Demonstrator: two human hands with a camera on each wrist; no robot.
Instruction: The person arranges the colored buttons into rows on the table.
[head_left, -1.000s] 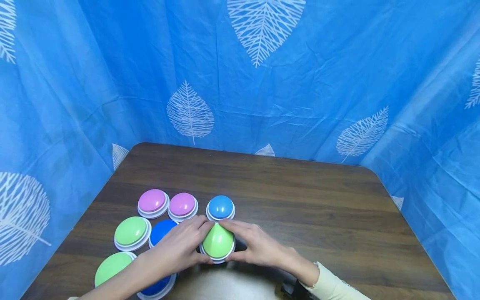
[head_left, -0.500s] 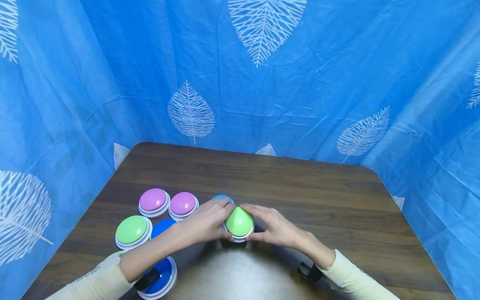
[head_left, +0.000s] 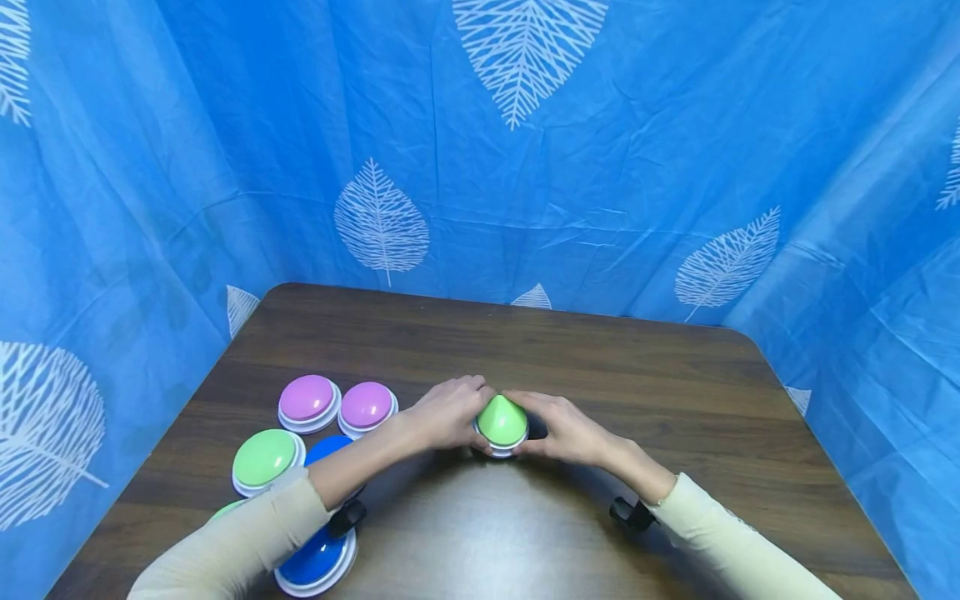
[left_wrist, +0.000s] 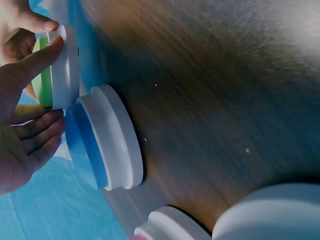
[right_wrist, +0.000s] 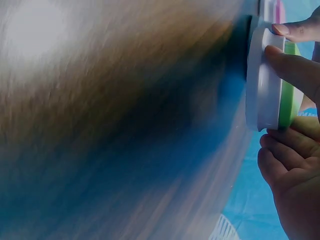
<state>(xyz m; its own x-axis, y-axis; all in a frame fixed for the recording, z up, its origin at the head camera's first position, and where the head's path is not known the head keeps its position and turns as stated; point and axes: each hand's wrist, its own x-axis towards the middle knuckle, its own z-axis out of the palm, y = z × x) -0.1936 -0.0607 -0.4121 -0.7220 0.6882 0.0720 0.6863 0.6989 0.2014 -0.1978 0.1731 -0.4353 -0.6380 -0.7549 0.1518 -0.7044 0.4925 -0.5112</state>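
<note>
Left hand (head_left: 450,414) and right hand (head_left: 568,432), fingers part-curled, pinched the green-topped button (head_left: 502,422) from opposite sides, likely to keep it level!

right hand (right_wrist: 299,172) gripping green button (right_wrist: 272,105), brown table (right_wrist: 115,135)

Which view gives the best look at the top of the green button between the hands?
The head view: it looks down on the green button, showing most of its top. Both wrist views catch it side-on, with the white base plain but only a partly covered strip of green.
</note>
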